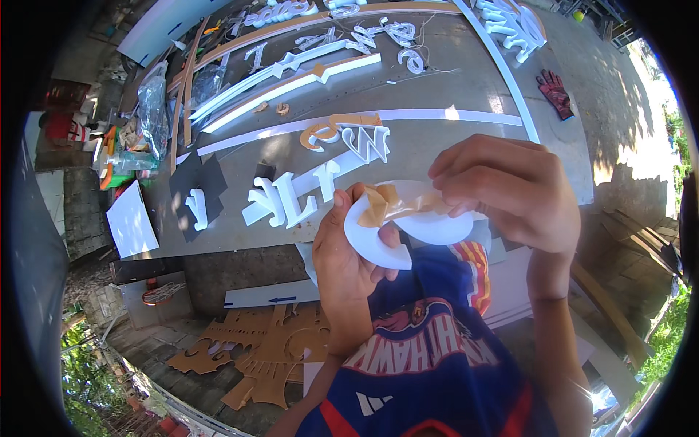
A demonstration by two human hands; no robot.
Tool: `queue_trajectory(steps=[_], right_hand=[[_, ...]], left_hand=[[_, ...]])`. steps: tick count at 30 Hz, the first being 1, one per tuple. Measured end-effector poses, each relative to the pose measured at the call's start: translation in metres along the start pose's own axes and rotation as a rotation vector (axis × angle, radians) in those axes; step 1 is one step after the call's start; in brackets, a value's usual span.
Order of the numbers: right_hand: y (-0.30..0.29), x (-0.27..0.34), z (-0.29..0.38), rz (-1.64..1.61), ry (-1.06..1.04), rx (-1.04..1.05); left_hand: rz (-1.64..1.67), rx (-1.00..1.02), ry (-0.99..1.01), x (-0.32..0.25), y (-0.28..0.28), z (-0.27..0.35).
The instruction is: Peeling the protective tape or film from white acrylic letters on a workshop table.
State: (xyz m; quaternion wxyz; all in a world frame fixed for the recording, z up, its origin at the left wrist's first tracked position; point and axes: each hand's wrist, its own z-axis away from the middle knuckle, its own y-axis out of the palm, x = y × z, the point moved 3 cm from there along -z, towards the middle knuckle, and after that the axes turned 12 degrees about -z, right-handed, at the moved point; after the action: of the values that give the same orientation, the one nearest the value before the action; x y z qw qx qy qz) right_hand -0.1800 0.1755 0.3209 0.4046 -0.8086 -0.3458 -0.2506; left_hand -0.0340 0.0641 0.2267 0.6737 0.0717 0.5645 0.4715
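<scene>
A white curved cut-out letter [360,240], apparently plastic, is gripped in my left hand [341,257], with the thumb up along its left side and fingertips showing through its opening. Brown backing paper [380,202] lies crumpled and partly lifted across the letter's upper face. From there a glossy, partly see-through strip of it stretches rightward to my right hand [508,191], whose bent fingers pinch around its end. The right fingertips hide just where the strip meets the letter's right lobe. Both hands are above the near edge of the grey worktable [251,164].
White cut-out letters [292,199] stand on a white strip beyond my hands. Another letter [197,208] rests on dark sheets. Long white strips [437,114] cross the table. A patterned glove [555,93] lies at right. Brown cut sheet offcuts [273,344] are below, left of my body.
</scene>
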Motion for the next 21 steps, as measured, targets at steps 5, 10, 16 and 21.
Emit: queue_trajectory(steps=[5, 10, 16, 21], right_hand=[[-0.005, 0.0, 0.0, 0.043, -0.012, 0.041], [-0.004, -0.004, -0.007, -0.095, 0.035, 0.058], [-0.005, -0.006, -0.006, -0.267, -0.089, 0.004], [0.012, -0.002, 0.003, -0.48, -0.125, 0.002]], left_hand=[[0.021, 0.026, -0.028, 0.002, 0.005, -0.001], [-0.059, 0.095, -0.02, 0.009, 0.009, -0.001], [0.016, 0.142, -0.028, 0.012, 0.012, -0.007], [-0.065, -0.041, 0.039, 0.011, 0.008, -0.006]])
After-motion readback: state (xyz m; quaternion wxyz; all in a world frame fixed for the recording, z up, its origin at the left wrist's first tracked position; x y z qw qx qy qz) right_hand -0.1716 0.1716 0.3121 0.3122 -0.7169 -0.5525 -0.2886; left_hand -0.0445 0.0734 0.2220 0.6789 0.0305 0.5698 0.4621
